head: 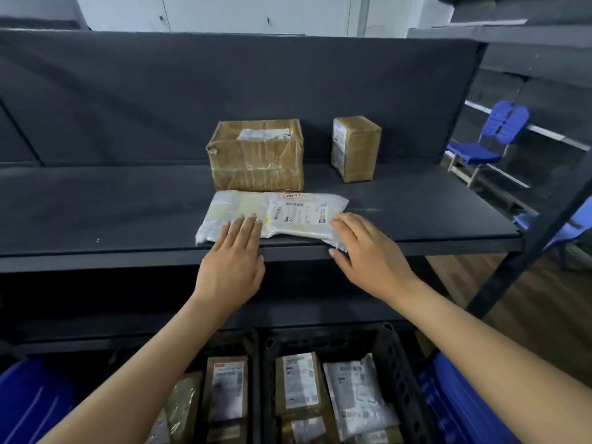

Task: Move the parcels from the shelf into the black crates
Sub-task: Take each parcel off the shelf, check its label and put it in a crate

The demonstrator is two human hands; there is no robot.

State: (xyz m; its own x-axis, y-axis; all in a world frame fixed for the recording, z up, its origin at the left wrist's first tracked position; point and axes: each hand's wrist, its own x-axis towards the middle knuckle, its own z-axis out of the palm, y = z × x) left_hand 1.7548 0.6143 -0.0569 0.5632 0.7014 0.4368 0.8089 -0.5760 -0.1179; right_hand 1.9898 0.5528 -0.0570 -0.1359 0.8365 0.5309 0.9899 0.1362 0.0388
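Flat crinkly white plastic mailer [272, 216] with a barcode label and small red sticker sits at the shelf's [128, 213] front edge right under both hands, left hand [232, 261] flat on it, fingers straight, right hand [368, 251] draped loosely over its end, neither gripping.

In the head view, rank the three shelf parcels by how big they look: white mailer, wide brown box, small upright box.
1. white mailer and wide brown box: too close to rank; the mailer spans wider, but it lies flat and nearer the camera.
2. small upright box: clearly smallest.
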